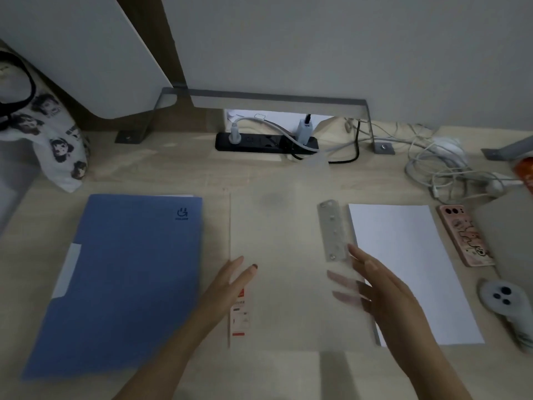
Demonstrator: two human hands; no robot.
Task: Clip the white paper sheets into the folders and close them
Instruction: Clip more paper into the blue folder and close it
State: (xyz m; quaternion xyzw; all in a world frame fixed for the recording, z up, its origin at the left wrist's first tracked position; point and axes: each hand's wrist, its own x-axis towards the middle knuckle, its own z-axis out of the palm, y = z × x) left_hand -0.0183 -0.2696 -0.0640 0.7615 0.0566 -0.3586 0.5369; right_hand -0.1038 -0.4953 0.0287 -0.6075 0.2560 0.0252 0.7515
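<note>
- At the near edge of the bench [173, 174], the left hand [230, 281] lies flat, grip open, fingers straight on the left edge of the clear folder [282, 284].
- The right hand [380, 287] pinches that folder's translucent cover, fingers showing through it.
- A blue folder [124, 278] lies closed at left; white paper sheets [403, 269] lie loose just right of the metal clip [333, 229].
- Farther back, a power strip [259, 141] sits by the wall.

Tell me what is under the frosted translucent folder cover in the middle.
Showing through the cover: a grey metal clip bar, fingertips of the right hand and pale wooden desk. Whether the white paper stack's edge reaches under it is too blurred to tell.
</note>
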